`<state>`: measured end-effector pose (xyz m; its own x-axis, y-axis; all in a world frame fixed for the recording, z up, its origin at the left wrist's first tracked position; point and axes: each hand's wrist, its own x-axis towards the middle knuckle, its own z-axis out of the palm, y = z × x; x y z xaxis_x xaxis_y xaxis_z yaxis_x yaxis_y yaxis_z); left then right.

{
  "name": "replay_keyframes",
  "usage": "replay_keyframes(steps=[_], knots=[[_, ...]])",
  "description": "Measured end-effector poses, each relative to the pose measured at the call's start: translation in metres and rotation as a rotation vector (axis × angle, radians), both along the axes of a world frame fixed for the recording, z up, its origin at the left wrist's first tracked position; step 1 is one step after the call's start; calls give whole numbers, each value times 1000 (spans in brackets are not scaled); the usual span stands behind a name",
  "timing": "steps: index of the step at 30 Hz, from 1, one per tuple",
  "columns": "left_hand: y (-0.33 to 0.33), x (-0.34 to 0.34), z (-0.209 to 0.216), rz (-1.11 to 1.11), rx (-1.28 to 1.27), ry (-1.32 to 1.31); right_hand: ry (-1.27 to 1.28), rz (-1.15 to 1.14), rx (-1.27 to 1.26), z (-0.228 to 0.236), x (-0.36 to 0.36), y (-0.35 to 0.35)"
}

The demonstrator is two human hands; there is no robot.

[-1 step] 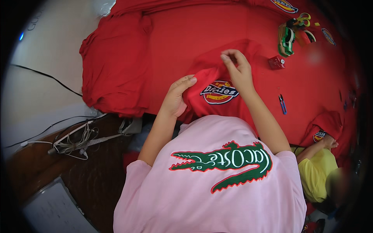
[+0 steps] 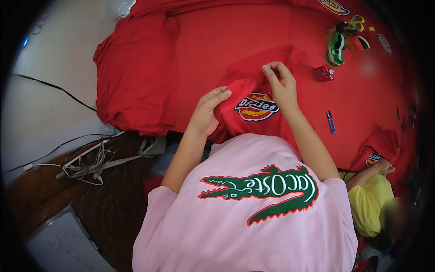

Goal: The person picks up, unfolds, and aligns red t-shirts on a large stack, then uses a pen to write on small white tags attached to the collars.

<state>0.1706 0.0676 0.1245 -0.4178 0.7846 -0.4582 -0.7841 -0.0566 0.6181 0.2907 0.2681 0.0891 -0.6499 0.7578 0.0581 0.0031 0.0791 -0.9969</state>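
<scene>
My left hand [image 2: 210, 111] is closed on the edge of a red garment [image 2: 238, 88], thumb on top of the cloth. A sewn-looking emblem [image 2: 255, 109] in white, dark blue, red and yellow lies on that garment, just right of my left hand. Raised over the cloth, my right hand [image 2: 283, 86] pinches thumb and forefinger together beside the emblem's upper right. Whatever sits in that pinch is too small to make out. Blue-handled thread snips [image 2: 331, 122] rest on the red surface [image 2: 213, 41] to the right.
Bunched red garments [image 2: 136, 77] lie at the left. A small red box [image 2: 324, 73], a green tape dispenser [image 2: 336, 49] and yellow-handled scissors [image 2: 355, 22] stand at the far right. A person in yellow [image 2: 369, 199] handles red cloth at right. Tangled cables [image 2: 88, 165] hang lower left.
My right hand has dipped very slightly toward the garment, its fingers still pinched. My left hand keeps its hold on the cloth.
</scene>
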Motion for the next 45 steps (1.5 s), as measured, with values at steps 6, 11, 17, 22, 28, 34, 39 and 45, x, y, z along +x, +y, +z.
replay_keyframes(steps=[6,11,17,22,28,34,39,45], knots=[[2,-5,-10,16,-29,62,-95,447,-497,-1,13,-39],[9,-3,5,48,-31,80,-13,424,-523,10,-3,-31],[22,3,-4,107,-117,32,57,360,479,34,-9,-55],[36,34,-31,291,-95,97,73,368,591,32,-21,-53],[31,32,0,234,-218,-36,97,445,703,35,-4,-75],[38,38,-29,226,-140,48,-28,285,595,12,-17,-40],[25,17,-31,141,-173,51,72,565,710,33,4,-80],[22,-2,-1,85,70,-153,-154,205,27,-15,-28,9]])
